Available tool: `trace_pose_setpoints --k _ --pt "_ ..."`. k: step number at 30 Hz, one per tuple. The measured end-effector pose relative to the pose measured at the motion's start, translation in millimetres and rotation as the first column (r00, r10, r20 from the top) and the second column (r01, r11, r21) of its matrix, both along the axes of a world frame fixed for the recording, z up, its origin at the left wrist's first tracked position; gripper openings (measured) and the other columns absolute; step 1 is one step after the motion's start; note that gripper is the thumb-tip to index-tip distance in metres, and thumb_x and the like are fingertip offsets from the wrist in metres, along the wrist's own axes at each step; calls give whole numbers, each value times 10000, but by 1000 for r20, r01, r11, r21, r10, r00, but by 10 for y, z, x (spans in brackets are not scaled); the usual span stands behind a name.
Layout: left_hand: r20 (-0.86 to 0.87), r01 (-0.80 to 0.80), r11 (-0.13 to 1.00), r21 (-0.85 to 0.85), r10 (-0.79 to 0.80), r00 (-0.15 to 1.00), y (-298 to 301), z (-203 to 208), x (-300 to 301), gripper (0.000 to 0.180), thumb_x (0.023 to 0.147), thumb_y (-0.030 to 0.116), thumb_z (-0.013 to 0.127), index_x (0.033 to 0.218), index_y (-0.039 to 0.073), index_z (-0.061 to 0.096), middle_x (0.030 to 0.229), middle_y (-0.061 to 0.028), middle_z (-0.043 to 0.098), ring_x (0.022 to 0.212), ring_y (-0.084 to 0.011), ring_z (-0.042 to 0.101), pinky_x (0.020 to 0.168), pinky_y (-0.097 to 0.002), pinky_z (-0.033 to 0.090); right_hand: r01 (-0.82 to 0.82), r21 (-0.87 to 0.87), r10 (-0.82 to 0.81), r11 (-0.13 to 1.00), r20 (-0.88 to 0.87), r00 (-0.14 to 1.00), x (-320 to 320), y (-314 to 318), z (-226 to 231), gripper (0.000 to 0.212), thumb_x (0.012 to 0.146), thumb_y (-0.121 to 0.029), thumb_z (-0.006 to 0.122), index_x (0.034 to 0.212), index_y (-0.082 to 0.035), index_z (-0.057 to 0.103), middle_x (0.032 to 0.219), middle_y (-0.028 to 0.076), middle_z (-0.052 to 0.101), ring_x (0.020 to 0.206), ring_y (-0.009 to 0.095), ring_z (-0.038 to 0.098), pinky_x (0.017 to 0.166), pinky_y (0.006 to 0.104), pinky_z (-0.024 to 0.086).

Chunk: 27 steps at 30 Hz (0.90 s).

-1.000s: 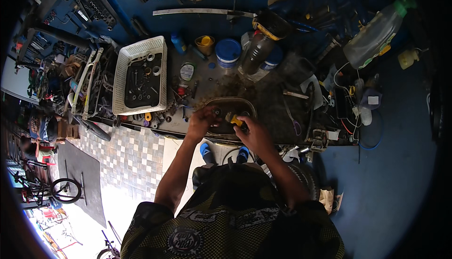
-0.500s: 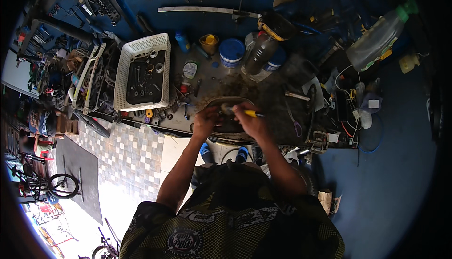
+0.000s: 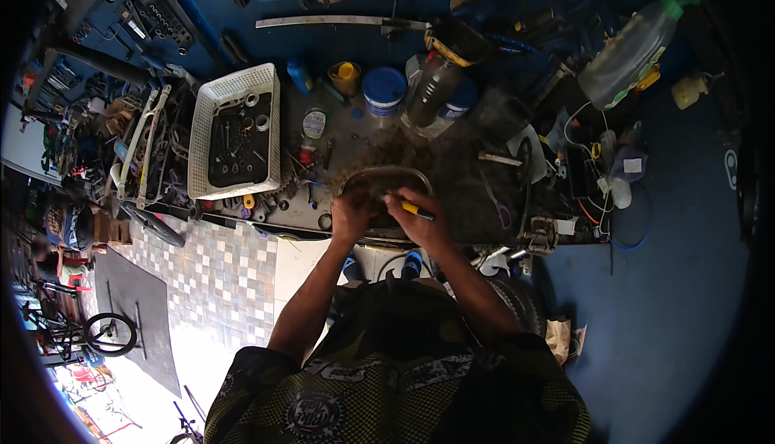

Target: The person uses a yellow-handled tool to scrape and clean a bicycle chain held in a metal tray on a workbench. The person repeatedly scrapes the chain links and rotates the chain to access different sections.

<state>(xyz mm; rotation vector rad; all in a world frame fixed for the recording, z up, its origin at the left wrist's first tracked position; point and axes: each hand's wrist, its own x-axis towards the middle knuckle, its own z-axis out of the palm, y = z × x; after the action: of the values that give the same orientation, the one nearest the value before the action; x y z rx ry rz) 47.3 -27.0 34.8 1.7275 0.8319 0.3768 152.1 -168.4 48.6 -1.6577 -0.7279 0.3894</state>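
Observation:
My right hand (image 3: 416, 218) is closed around a tool with a yellow handle (image 3: 417, 211) and a dark end. The tool slants down to the right, and its working end is hidden by my fingers. Close by, my left hand (image 3: 352, 216) has its fingers curled together over the same spot; whatever they pinch is too dark to make out. Both hands are over a dark, shallow tray (image 3: 387, 171) with a pale rounded rim, at the bench's front edge. Dark grime covers the bench top behind it.
To the left stands a white plastic basket (image 3: 196, 141) with small metal parts. Behind are a blue-lidded tub (image 3: 383, 89), a dark bottle (image 3: 433, 89) and a label-fronted bottle (image 3: 314, 123). Purple-handled scissors (image 3: 504, 215) and cables lie right. A large clear bottle (image 3: 626, 64) hangs at far right.
The view has shifted slightly. My right hand has drawn closer to my left, and the yellow handle has tipped from nearly level to slanting downward. My left hand stays at the tray.

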Motion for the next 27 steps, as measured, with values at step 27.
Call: trace_pose_setpoints --k 27 --pt "92 -64 989 130 53 994 77 -21 -29 272 944 57 682 1189 -51 729 946 -145 795 860 -161 764 735 -314 609 76 4 -73 997 -242 968 48 61 21 278 1024 -306 700 897 -61 664 691 -37 587 602 32 500 536 241 415"
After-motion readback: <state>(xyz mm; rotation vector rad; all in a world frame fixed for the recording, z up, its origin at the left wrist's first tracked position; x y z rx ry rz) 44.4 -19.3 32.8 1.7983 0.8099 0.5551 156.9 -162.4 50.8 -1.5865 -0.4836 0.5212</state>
